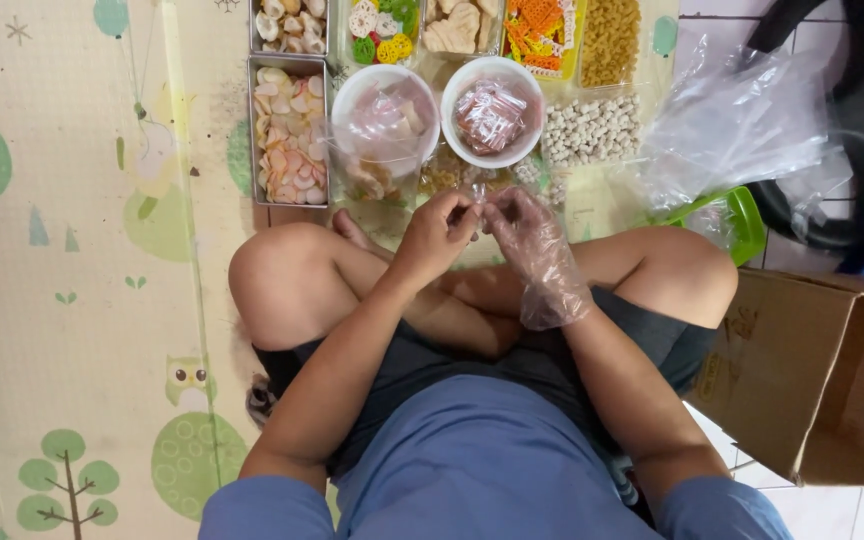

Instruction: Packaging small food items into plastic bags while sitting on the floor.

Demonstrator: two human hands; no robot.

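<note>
I sit cross-legged on a play mat. My left hand [439, 232] is bare and my right hand [532, 240] wears a loose clear plastic glove. Both hands meet above my shins and pinch a small clear plastic packet [478, 193] between their fingertips. Just beyond them stand two white bowls: the left bowl [384, 112] holds clear bags with a few crackers, the right bowl [493, 112] holds small sealed packets with reddish contents.
Metal trays of pale crackers [289, 133] and clear tubs of coloured snacks [542, 30] line the far edge. A heap of clear plastic bags [737, 125] lies at right above a green stool [742, 220]. An open cardboard box [822, 370] stands at my right.
</note>
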